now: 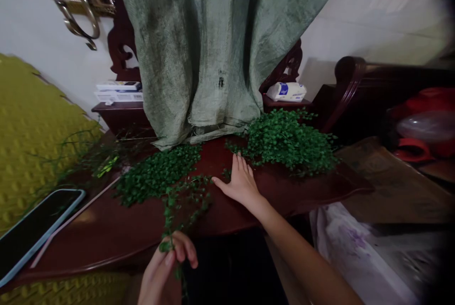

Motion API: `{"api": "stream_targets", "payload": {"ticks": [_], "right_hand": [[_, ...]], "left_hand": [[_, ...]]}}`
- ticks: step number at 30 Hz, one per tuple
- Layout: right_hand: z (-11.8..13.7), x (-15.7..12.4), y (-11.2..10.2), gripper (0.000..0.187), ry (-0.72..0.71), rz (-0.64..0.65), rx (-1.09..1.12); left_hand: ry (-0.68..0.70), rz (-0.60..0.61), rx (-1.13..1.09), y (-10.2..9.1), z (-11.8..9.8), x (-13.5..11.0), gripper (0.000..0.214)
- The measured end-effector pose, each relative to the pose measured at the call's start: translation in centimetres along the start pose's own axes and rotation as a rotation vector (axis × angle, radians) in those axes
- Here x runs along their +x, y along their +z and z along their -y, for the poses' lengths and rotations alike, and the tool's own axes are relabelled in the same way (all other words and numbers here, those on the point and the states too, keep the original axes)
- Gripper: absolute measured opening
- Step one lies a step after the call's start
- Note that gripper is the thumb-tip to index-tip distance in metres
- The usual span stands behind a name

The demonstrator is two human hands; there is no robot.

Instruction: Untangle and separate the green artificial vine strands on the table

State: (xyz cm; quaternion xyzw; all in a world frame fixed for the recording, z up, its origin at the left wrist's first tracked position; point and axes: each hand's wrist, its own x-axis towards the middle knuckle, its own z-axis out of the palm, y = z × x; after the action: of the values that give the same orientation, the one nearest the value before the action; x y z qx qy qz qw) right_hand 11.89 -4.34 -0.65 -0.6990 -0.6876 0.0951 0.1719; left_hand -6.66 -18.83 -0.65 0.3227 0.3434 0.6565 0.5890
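Note:
My left hand [169, 258] is closed on a leafy green sprig [169, 210] near the table's front edge; its stems reach up toward the left plant pile. My right hand [239, 179] lies with fingers spread on the dark red table [216, 210], its fingertips beside a few small leaves. A low pile of small-leaved green plants [159, 172] lies to the left. To the right of my right hand is a bushier pile of the same greenery [291, 141].
A green woven sack [220, 49] hangs over the table's back. At left are a phone [39, 234], a thin pale stick [78, 219] and thin stems [103, 153]. Small boxes [119, 94] and a tissue pack [286, 91] sit on ledges. Cardboard [394, 177] lies at right.

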Motion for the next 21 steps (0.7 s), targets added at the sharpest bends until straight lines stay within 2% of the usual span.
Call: {"api": "stream_targets", "payload": {"ticks": [5,11,17,21], "right_hand": [[0.5,3.1,-0.3,0.112,0.036,0.079,-0.017],[0.7,5.0,0.5,0.099,0.083,-0.021,-0.042],[1.0,7.0,1.2,0.090,0.152,-0.059,-0.018],[1.4,8.3,1.6,0.075,0.174,-0.083,0.013]], "left_hand": [[-0.050,-0.042,-0.068,-0.4,0.5,0.0,0.028],[-0.079,0.029,-0.056,-1.9,0.8,0.3,0.028],[-0.100,-0.012,-0.046,-1.9,0.6,0.2,0.029],[-0.111,-0.016,-0.021,-1.9,0.3,-0.3,0.031]]}}
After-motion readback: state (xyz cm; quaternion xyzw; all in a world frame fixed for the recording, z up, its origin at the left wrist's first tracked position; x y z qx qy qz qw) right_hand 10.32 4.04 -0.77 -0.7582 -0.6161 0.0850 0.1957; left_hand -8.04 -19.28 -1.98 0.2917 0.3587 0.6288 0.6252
